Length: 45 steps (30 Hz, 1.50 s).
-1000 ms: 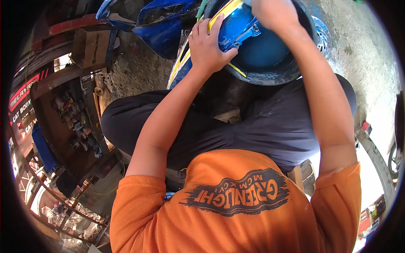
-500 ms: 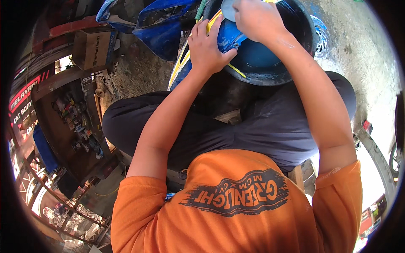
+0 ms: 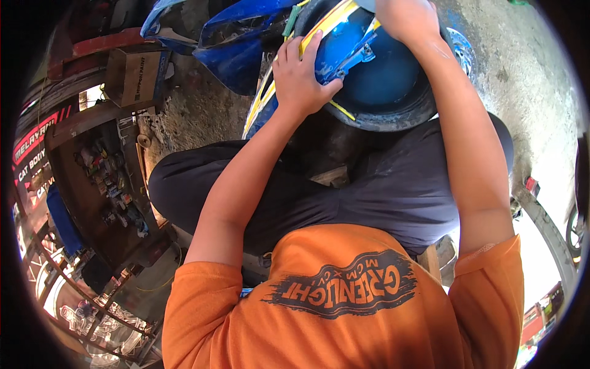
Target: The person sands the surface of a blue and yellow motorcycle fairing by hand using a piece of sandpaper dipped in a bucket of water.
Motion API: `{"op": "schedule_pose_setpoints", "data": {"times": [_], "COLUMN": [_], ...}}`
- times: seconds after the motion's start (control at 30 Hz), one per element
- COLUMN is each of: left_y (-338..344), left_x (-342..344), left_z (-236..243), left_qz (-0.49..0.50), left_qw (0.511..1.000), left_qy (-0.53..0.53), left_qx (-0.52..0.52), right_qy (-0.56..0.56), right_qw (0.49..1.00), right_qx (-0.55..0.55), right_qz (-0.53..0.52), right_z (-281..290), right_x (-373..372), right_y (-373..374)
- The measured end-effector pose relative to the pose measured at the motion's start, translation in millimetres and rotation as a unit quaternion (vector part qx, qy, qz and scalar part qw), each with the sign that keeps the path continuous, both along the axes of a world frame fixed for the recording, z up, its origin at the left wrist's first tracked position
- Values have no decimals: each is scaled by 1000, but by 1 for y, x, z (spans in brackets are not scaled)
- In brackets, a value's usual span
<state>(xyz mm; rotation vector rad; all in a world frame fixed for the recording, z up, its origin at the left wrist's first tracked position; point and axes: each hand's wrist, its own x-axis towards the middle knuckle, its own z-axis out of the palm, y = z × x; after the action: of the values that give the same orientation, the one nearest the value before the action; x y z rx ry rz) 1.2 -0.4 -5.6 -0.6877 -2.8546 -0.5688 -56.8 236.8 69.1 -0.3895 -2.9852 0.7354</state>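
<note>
While the left hand (image 3: 299, 81) grips a blue-and-yellow panel (image 3: 330, 56), the right hand (image 3: 410, 21) grasps a grey pad (image 3: 365, 5).
The panel crosses the left rim of a black basin (image 3: 393, 120).

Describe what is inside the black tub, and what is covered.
The tub holds what looks like bluish water. A blue-and-yellow panel covers its left side, and the right hand covers part of the far side; anything beneath them cannot be seen.
</note>
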Motion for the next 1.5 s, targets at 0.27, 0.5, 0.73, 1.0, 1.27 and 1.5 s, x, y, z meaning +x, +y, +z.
{"op": "schedule_pose_setpoints", "data": {"times": [0.27,0.5,0.73,1.0,1.27,1.5], "left_y": [1,3,5,2,6,3], "left_x": [2,3,2,3,2,2], "left_z": [12,19,21,15,13,11], "left_qz": [8,4,2,3,3,6], "left_qw": [1000,1000,999,999,1000,1000], "left_qy": [-16,-28,-40,-35,-25,-26], "left_qx": [-9,-6,-5,-6,1,-4], "right_qy": [-17,-10,11,7,6,23], "right_qw": [983,980,988,975,978,987], "right_qx": [86,156,141,153,119,136], "right_qz": [164,122,61,159,171,85], "right_z": [-13,-17,-10,-11,-15,-24], "right_x": [16,16,6,20,25,7], "right_y": [-29,-18,5,-24,-29,3]}}
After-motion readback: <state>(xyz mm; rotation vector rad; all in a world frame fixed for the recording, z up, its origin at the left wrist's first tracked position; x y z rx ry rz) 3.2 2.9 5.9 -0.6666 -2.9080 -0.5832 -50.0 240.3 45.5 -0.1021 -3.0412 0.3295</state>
